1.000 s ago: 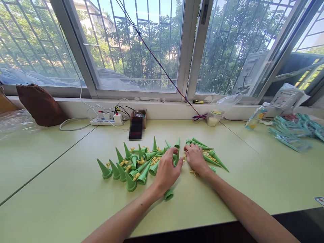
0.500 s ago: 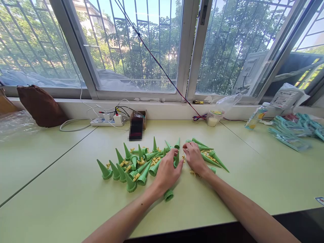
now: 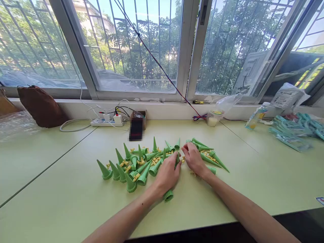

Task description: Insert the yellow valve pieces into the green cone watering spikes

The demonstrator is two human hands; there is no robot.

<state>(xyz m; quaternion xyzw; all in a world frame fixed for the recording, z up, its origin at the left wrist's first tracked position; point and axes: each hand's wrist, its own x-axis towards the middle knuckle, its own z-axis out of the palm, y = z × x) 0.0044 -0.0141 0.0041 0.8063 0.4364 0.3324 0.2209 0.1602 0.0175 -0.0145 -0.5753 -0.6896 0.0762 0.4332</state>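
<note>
My left hand point(image 3: 168, 172) is closed around a green plastic cone spike point(image 3: 177, 159), whose tip points up between thumb and fingers. Just to its right, my right hand point(image 3: 194, 160) has its fingers pinched together; whatever they hold is too small or hidden to make out. A small yellow valve piece point(image 3: 183, 159) shows between the two hands. Beneath my left wrist lies another green spike point(image 3: 168, 195), its open end facing me. Several green cones, such as this upright one point(image 3: 131, 184), stand or lie to the left, with yellow valves point(image 3: 136, 176) scattered among them.
More green spikes point(image 3: 219, 161) lie right of my right hand. Behind are a small cardboard box point(image 3: 144, 118), a power strip point(image 3: 96, 122), a plastic cup point(image 3: 212, 119) and a bottle point(image 3: 257, 116). Bagged turquoise items point(image 3: 291, 133) lie at the far right, a brown bag point(image 3: 42, 106) far left.
My left hand's fingers have closed more around the cone, and the hand has shifted slightly left. My right hand has moved slightly left, its fingers still pinched.
</note>
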